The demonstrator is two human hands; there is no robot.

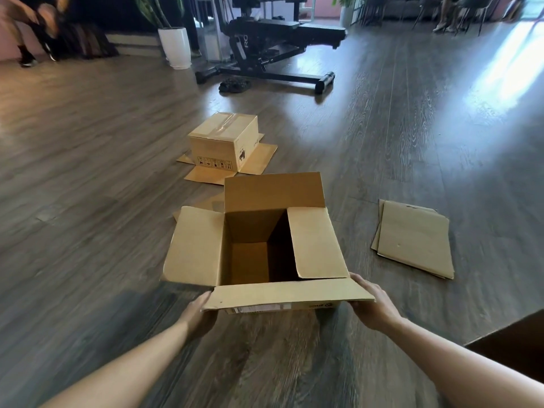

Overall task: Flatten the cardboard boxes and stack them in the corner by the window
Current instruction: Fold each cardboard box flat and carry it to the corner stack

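An open cardboard box (pixel 253 240) stands upright in front of me, all its top flaps spread out. My left hand (pixel 198 315) holds the left end of the near flap, fingers hidden under it. My right hand (pixel 372 304) grips the right end of the same flap. Farther off, a second box (pixel 223 139) sits upside down on the floor with its flaps splayed flat around it. To the right, flattened cardboard (pixel 413 240) lies in a small pile on the floor.
A black weight bench (pixel 279 51) stands at the back, with a white plant pot (pixel 175 47) to its left. A person (pixel 32 28) crouches at the far left. Chairs and legs show at the top right. A dark furniture corner (pixel 512 346) juts in at the right.
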